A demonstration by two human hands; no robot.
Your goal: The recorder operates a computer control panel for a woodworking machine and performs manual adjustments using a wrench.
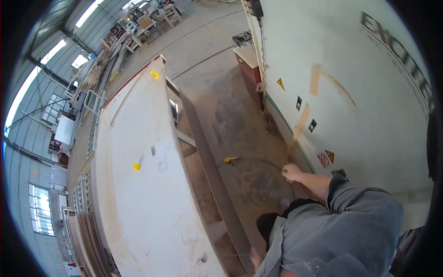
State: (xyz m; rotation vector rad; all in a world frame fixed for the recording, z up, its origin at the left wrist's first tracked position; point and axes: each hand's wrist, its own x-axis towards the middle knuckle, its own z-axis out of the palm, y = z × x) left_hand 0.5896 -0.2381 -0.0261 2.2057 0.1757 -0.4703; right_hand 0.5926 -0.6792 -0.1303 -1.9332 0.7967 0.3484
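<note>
My right hand [291,172] is closed around a thin hose [265,161], beside the large pale machine cabinet. At the hose's far end a yellow air blow gun [230,160] is over the dusty floor. Low in the view, my left hand [256,259] is only partly visible at the edge of my grey shirt. A thin line reaches this hand from the table's side, and its fingers are too hidden to read.
A long white-topped table [152,194] with yellow pieces [137,166] on it fills the left. Its brown lower rail [207,161] borders the aisle. The pale cabinet [369,115] walls the right side. Beyond it stands a red-brown cabinet [249,74]. Stacked boards [87,240] lie far left.
</note>
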